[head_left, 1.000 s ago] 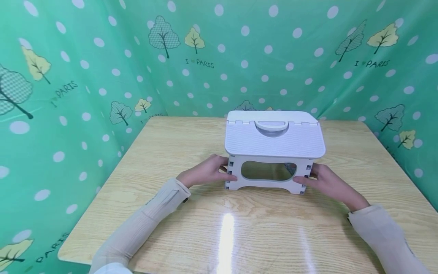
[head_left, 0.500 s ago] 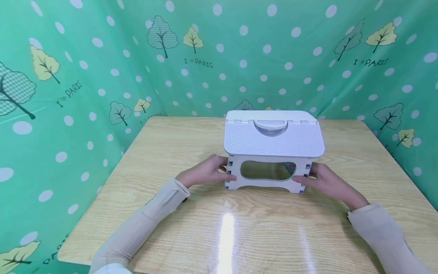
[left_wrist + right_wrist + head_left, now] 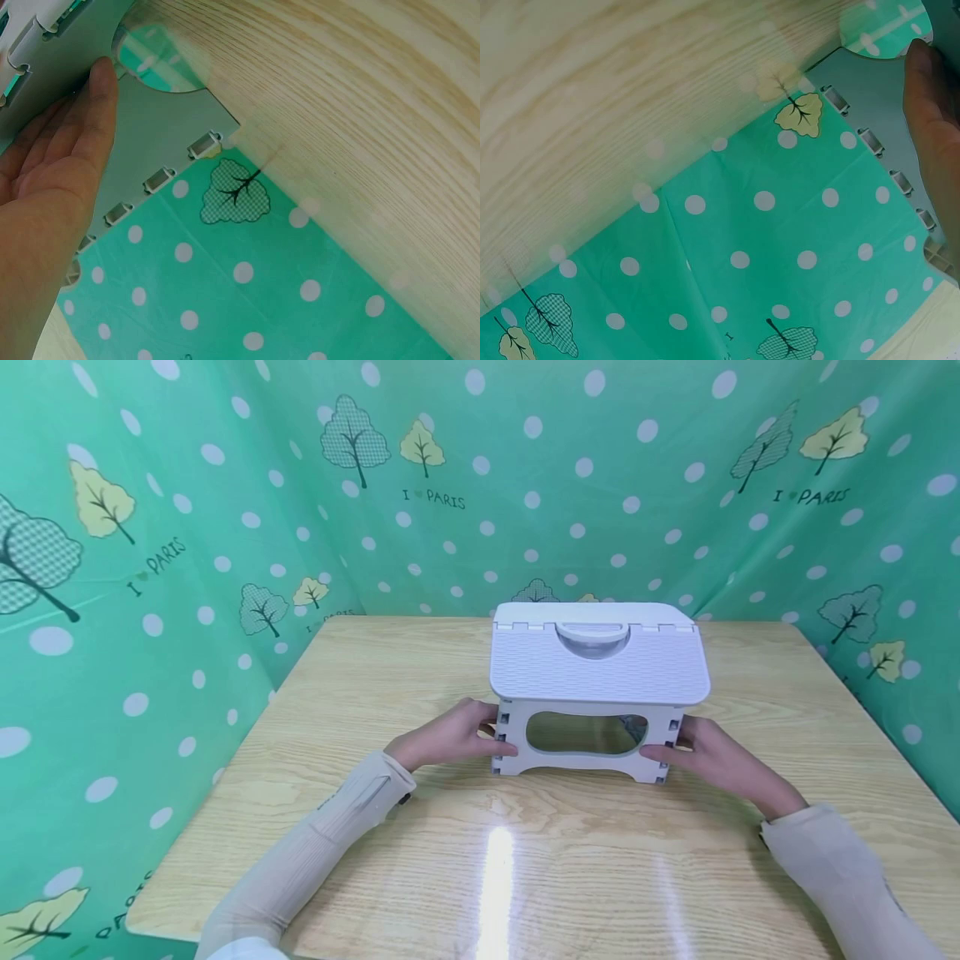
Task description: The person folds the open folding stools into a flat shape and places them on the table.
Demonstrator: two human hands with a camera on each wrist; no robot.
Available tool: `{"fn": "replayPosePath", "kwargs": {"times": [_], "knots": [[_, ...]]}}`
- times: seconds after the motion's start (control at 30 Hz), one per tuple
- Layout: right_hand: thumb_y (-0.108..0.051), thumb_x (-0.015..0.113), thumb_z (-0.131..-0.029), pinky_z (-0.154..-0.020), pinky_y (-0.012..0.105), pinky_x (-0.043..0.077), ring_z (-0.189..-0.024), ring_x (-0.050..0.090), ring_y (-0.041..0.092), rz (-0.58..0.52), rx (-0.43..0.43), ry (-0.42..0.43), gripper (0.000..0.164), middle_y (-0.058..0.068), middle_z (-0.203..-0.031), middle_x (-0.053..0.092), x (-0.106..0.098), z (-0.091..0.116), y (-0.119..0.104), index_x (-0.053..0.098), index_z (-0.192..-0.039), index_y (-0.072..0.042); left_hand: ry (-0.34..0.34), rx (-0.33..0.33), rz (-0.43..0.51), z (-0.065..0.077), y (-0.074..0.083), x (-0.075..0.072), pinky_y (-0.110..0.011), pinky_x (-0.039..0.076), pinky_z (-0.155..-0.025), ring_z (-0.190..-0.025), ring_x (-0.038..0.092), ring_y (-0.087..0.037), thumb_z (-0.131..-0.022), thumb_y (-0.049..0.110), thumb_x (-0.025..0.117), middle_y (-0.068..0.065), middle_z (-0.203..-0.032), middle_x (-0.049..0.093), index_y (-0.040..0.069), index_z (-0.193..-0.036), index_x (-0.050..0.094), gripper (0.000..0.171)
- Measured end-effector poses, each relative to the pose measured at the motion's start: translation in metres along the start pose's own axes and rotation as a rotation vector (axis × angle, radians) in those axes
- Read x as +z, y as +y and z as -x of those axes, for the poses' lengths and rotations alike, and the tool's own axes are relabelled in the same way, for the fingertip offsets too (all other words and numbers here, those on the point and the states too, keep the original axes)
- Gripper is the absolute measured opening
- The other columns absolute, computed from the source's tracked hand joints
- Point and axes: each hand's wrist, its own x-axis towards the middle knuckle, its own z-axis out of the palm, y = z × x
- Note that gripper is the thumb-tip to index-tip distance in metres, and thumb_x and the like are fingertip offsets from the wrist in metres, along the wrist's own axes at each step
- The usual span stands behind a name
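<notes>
A white plastic folding step stool (image 3: 600, 672) stands unfolded on the wooden table, its textured top tilted toward me and a carrying handle (image 3: 594, 633) set in that top. My left hand (image 3: 461, 737) grips the left edge of the front leg panel (image 3: 585, 763), thumb in front and the other fingers mostly hidden behind. On the opposite edge my right hand (image 3: 716, 762) holds the panel the same way. In the left wrist view the left hand (image 3: 60, 161) lies along the stool's side panel (image 3: 154, 127). The right wrist view shows part of the right hand (image 3: 934, 124) against the panel (image 3: 877, 82).
The wood-grain table (image 3: 375, 860) has a bright light reflection near its front. A green curtain (image 3: 450, 543) with white dots and trees hangs behind it and along both sides.
The camera view shifts very slightly. Both hands keep their hold on the folding step stool, which stays in place.
</notes>
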Motion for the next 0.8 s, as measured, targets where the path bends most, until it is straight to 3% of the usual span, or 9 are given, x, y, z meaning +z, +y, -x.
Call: {"fn": "replayPosePath", "kwargs": {"times": [0.8], "knots": [[-0.022,0.067,-0.097,-0.076,0.026,0.056,-0.094,0.065,0.01,-0.027,0.001,-0.009,0.037,0.008,-0.111,0.069,0.0003,0.0002,0.0015,0.059,-0.127,-0.002,-0.008,-0.02,-0.003,-0.0006,-0.0019,-0.0003,-0.023,0.057,-0.084,-0.094,0.069,-0.005,-0.09,0.026,0.076,0.003,-0.107,0.073,0.007,-0.119,0.065,0.036]]}}
